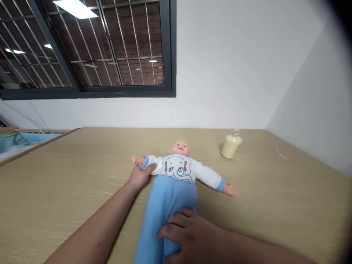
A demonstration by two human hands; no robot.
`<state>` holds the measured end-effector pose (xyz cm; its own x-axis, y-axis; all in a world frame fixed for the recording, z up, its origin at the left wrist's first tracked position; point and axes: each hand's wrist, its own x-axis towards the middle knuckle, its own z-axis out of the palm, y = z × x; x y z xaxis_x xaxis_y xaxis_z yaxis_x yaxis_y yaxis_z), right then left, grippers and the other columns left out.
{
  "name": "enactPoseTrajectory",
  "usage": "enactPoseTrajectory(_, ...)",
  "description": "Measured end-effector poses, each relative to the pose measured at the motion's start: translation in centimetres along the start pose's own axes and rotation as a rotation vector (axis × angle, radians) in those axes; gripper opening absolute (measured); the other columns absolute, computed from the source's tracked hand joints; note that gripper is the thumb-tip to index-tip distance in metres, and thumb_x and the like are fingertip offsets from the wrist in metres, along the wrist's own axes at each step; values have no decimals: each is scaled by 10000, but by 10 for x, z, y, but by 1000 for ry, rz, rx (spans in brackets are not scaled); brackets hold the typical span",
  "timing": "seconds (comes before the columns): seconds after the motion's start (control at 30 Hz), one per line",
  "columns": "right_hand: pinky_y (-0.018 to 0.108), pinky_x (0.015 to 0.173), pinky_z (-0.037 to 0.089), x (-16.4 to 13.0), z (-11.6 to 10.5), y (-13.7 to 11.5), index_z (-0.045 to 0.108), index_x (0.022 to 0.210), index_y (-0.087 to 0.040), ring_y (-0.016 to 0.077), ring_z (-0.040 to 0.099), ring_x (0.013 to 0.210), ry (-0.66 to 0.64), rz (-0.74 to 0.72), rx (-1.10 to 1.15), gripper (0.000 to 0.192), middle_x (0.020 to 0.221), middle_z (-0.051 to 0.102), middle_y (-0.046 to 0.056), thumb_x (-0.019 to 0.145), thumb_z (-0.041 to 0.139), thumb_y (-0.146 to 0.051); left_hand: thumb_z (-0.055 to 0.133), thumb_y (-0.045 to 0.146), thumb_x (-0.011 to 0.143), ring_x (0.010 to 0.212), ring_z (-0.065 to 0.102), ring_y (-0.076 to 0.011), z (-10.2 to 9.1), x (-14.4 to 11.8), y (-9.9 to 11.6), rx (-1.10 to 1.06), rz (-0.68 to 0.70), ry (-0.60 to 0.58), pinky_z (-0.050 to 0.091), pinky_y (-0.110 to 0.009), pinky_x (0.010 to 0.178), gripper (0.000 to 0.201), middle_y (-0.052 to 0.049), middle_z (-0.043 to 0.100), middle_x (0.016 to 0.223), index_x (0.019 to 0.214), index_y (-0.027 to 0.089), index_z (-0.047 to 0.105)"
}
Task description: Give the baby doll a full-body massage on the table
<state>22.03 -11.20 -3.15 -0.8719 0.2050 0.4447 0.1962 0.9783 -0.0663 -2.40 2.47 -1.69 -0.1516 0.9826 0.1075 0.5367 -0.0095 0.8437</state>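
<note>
A baby doll (176,183) lies on its back on the wooden table, head away from me and arms spread. It wears a white top with an elephant face on the chest and light blue trousers. My left hand (141,175) is closed around the doll's arm on the left, at the white sleeve just above the blue cuff. Across the trouser leg lies my right hand (189,233), its fingers bent over the blue cloth and gripping it. The doll's feet are out of frame. Its other arm stretches to the right, untouched.
A cream pump bottle (231,146) stands behind the doll to the right. Farther right lies a thin pale strip (281,153) on the table (275,205). A blue-lined wooden-edged container (41,138) is at the far left. White walls and a barred window (115,47) rise behind.
</note>
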Motion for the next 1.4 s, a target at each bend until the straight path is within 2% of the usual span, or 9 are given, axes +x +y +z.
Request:
enactPoseTrajectory(0.17, 390, 960, 458, 5, -22, -4, 688, 969, -325, 205, 597, 1091, -26, 55, 65, 180, 1293, 619, -30, 994, 521, -388, 605, 503, 815, 1043, 683, -318, 0, -4, 5, 71, 29, -7, 502, -389, 885, 398, -94, 745, 1058, 1030, 181, 695)
enactPoseTrajectory(0.23, 366, 1025, 437, 6, -37, -5, 657, 1087, -307, 192, 590, 1146, -49, 123, 161, 162, 1333, 600, -3, 970, 553, -349, 599, 504, 816, 1039, 678, -326, 0, -5, 6, 115, 48, -17, 492, -391, 878, 389, -101, 744, 1040, 1015, 183, 692)
enactPoseTrajectory(0.33, 334, 1062, 432, 6, -54, -3, 560, 1275, -273, 206, 570, 1223, 10, 271, 351, 445, 1399, 544, 60, 851, 674, -349, 584, 522, 822, 993, 687, -342, 0, -9, 10, 174, 67, -45, 487, -389, 825, 370, -108, 748, 981, 946, 193, 699)
enactPoseTrajectory(0.47, 379, 1038, 470, 2, -51, 8, 504, 1325, -277, 250, 571, 1232, 332, 388, 476, 589, 1358, 560, 86, 763, 649, -174, 569, 513, 839, 987, 690, -315, -2, -17, 24, 275, 160, -114, 474, -337, 767, 322, -79, 748, 1028, 958, 242, 698)
enactPoseTrajectory(0.57, 448, 1076, 442, 2, -43, 17, 475, 1354, -296, 278, 539, 1262, 479, 439, 506, 645, 1348, 569, 72, 750, 577, -92, 587, 516, 822, 939, 694, -312, -2, -24, 38, 437, 201, -161, 451, -313, 693, 335, -99, 739, 1055, 1004, 248, 669)
enactPoseTrajectory(0.9, 444, 1050, 481, 7, -49, 25, 596, 1247, -294, 226, 583, 1194, 481, 718, 592, 600, 1243, 649, 7, 735, 486, -1, 566, 552, 832, 773, 678, -312, 2, -27, 45, 733, 261, -160, 379, -314, 607, 370, -137, 707, 886, 966, 209, 598)
enactPoseTrajectory(1.13, 462, 1005, 511, 1, -48, 22, 555, 1315, -294, 259, 596, 1178, 437, 751, 566, 535, 1260, 649, 41, 826, 543, -78, 573, 571, 839, 907, 692, -315, -1, -26, 34, 440, 205, -137, 434, -322, 658, 387, -106, 733, 1033, 1025, 245, 668)
enactPoseTrajectory(1.27, 385, 924, 536, 4, -56, 13, 559, 1271, -271, 220, 645, 1047, 400, 548, 595, 507, 1155, 672, 41, 793, 591, -104, 654, 550, 777, 949, 687, -353, -2, -17, 15, 87, 73, -79, 469, -383, 784, 359, -94, 752, 915, 892, 217, 723)
enactPoseTrajectory(1.4, 321, 961, 495, 8, -64, 1, 635, 1195, -286, 192, 643, 1058, 176, 358, 603, 489, 1200, 653, 20, 722, 738, -220, 693, 537, 725, 1019, 671, -348, 0, -6, 2, -142, 55, -23, 493, -419, 893, 434, -100, 743, 985, 957, 170, 695)
